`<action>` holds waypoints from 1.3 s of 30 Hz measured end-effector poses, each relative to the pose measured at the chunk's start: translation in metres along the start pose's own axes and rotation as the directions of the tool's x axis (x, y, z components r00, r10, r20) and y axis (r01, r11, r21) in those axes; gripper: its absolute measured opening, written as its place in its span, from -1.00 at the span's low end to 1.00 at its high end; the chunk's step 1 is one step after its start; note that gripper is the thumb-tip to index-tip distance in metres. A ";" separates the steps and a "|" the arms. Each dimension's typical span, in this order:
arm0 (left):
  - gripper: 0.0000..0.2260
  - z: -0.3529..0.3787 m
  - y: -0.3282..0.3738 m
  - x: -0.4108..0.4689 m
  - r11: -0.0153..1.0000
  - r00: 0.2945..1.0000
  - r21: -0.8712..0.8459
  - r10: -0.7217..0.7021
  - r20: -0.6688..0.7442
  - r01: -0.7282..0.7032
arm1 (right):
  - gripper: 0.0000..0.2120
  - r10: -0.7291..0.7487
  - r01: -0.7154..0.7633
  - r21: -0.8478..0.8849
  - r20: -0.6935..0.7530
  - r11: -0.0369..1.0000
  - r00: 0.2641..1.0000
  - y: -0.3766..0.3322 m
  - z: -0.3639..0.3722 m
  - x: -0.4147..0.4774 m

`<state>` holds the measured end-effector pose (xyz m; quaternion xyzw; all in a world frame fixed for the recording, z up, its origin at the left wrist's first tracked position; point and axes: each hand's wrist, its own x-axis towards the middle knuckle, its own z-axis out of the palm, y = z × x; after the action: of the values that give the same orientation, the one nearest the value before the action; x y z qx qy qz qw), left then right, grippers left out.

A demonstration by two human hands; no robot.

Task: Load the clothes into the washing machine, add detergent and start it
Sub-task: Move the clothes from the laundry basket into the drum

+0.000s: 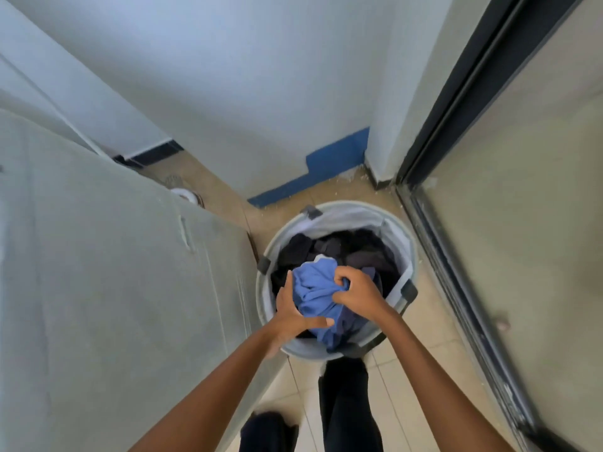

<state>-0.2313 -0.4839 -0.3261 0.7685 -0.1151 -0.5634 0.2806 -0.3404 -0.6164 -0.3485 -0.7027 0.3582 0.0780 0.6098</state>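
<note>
Head view, looking down. A round laundry basket [346, 210] stands on the tiled floor [434, 321] in the middle of the scene. It holds dark clothes [342, 249] with a blue garment [315, 293] bunched on top, on the near side. The left hand [293, 309] grips the garment's left edge, its thumb laid across the cloth. The right hand [357, 293] has its fingers curled into the folds at the right. The washing machine [114, 256], apparently the large box at left, sits under a grey cover.

Likely hazards:
- A loose tail of the garment may snag the dark items and drag them over the rim onto the floor.
- A sideways pull may tip the light basket.
- With both hands full, the cover blocks loading.
</note>
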 end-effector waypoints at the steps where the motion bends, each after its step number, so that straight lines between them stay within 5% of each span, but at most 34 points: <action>1: 0.27 -0.002 0.005 -0.005 1.000 1.000 0.022 0.016 -0.002 -0.016 | -0.62 -0.025 0.025 0.012 -0.002 1.000 1.000 -0.019 -0.002 -0.010; 4: 0.20 -0.013 0.028 -0.025 0.990 0.990 0.011 0.138 0.022 -0.138 | -0.71 -0.098 0.099 0.085 -0.019 0.991 0.995 -0.069 -0.003 -0.042; 7: -0.25 -0.028 0.056 -0.056 0.980 0.980 -0.008 0.198 0.013 -0.198 | -0.73 -0.090 0.104 0.184 -0.080 0.977 0.993 -0.111 -0.005 -0.074; 11: -0.47 -0.056 0.097 -0.100 0.977 0.972 -0.015 0.211 -0.103 -0.214 | -0.75 -0.002 0.070 0.491 -0.139 0.868 0.990 -0.153 -0.013 -0.114; 13: -0.73 -0.074 0.119 -0.127 0.965 0.960 -0.035 0.252 -0.120 -0.258 | -0.74 0.063 0.114 0.592 -0.269 0.798 0.961 -0.172 -0.021 -0.131; 16: -0.66 -0.106 0.149 -0.169 0.940 0.938 -0.067 0.327 -0.115 -0.336 | -0.78 0.101 0.207 0.605 -0.434 0.769 0.895 -0.199 -0.033 -0.153; 19: -0.80 -0.154 0.161 -0.218 0.883 0.898 -0.186 0.401 -0.179 -0.431 | -0.77 0.073 0.233 0.553 -0.475 0.800 0.877 -0.226 -0.034 -0.172; 22: -0.39 -0.208 0.162 -0.276 0.793 0.853 -0.319 0.457 -0.252 -0.519 | -0.75 0.018 0.247 0.491 -0.474 0.836 0.880 -0.259 -0.022 -0.183; 25: -0.50 -0.259 0.149 -0.342 0.679 0.819 -0.459 0.500 -0.281 -0.573 | -0.77 -0.055 0.264 0.434 -0.436 0.861 0.898 -0.292 -0.004 -0.188; 30: -0.37 -0.339 0.096 -0.435 0.492 0.777 -0.616 0.513 -0.365 -0.615 | -0.79 -0.194 0.312 0.355 -0.329 0.881 0.924 -0.349 0.037 -0.192; 35: -0.54 -0.381 0.037 -0.515 0.258 0.654 -0.614 0.458 -0.602 -0.746 | -0.79 -0.276 0.323 0.259 -0.200 0.910 0.940 -0.397 0.091 -0.194; 37: -0.77 -0.381 0.017 -0.528 0.345 0.548 -0.461 0.221 -0.806 -0.817 | -0.81 -0.297 0.327 0.221 -0.160 0.919 0.941 -0.412 0.115 -0.198; 39: -0.82 -0.378 -0.001 -0.533 0.470 0.313 -0.301 -0.055 -0.948 -0.830 | -0.82 -0.325 0.339 0.187 -0.105 0.922 0.940 -0.426 0.144 -0.203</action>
<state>-0.0601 -0.1061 0.1791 0.6635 0.0908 0.0377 0.7417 -0.1864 -0.4018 0.0685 -0.6899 0.2617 -0.0886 0.6691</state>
